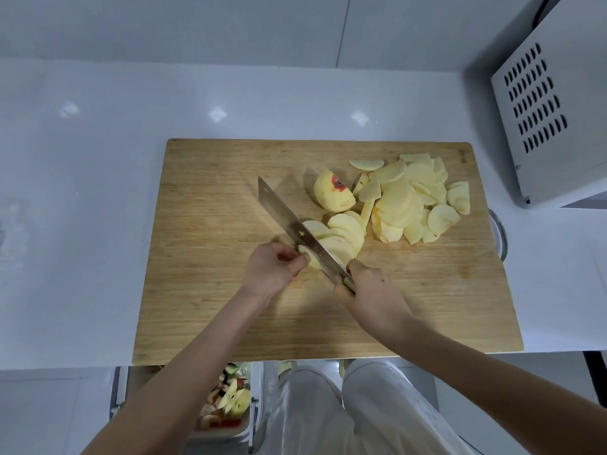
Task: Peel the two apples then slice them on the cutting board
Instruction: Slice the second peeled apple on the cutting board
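Both bare forearms are reaching in from below, converging toward the middle. The left hand (pixel 271 269) is curling its fingers (pixel 295 262) tight, knuckles bent, pinching the apple piece (pixel 312 259). The right hand (pixel 369 293) is wrapping closed around the cleaver (pixel 295 224) handle, wrist angling inward, back of the hand facing up.

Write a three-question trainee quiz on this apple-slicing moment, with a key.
1. True or false: the right hand holds the cleaver.
2. What is the left hand pinching? A) a peeler B) the apple piece being cut C) a bowl
3. Fill in: the uncut apple half with a red skin patch lies on the ____.

Key: 1 true; 2 B; 3 cutting board.
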`<state>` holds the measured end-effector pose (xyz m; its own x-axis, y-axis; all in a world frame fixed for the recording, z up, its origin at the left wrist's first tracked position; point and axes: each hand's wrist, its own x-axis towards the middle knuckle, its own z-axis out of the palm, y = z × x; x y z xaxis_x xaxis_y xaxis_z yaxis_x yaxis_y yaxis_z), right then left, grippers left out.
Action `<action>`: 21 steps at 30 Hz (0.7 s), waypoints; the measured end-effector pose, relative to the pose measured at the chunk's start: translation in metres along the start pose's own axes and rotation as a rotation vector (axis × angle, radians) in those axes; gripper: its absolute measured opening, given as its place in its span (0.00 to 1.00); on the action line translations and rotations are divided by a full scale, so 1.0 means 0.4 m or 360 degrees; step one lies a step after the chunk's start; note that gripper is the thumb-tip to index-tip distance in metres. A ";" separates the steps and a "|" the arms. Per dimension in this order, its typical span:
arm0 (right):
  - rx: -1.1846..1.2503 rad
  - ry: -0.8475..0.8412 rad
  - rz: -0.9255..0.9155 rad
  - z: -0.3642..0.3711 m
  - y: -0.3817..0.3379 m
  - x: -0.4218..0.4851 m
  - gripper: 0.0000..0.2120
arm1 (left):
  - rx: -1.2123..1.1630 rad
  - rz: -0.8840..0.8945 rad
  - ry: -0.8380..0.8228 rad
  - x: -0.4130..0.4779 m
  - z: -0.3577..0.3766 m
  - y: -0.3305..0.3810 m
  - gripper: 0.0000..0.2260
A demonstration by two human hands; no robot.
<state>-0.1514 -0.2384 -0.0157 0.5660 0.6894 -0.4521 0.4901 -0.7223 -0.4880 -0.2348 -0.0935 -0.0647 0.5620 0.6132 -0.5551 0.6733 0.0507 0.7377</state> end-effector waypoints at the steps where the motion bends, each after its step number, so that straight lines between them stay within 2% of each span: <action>1: -0.0017 0.0014 -0.0014 -0.007 0.009 -0.003 0.09 | 0.0013 0.0021 -0.0013 0.001 0.006 0.003 0.08; 8: -0.0125 0.0202 0.0005 -0.098 0.098 -0.061 0.14 | 0.0075 0.0153 -0.0179 0.006 0.095 0.048 0.13; 12: 0.0021 0.0295 0.0008 -0.138 0.120 -0.083 0.16 | 0.0379 0.0278 -0.0019 0.007 0.126 0.072 0.09; 16: 0.0133 0.0384 -0.0021 -0.180 0.140 -0.096 0.12 | 0.0634 0.0346 0.0139 0.002 0.145 0.083 0.13; 21: 0.0025 0.0525 -0.0121 -0.229 0.190 -0.122 0.10 | 0.0647 0.0443 0.0187 -0.009 0.121 0.094 0.12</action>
<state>-0.0811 -0.3318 0.0375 0.7134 0.6847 -0.1491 0.5303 -0.6666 -0.5239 -0.1883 -0.1321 -0.0537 0.7049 0.6454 -0.2943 0.6512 -0.4243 0.6292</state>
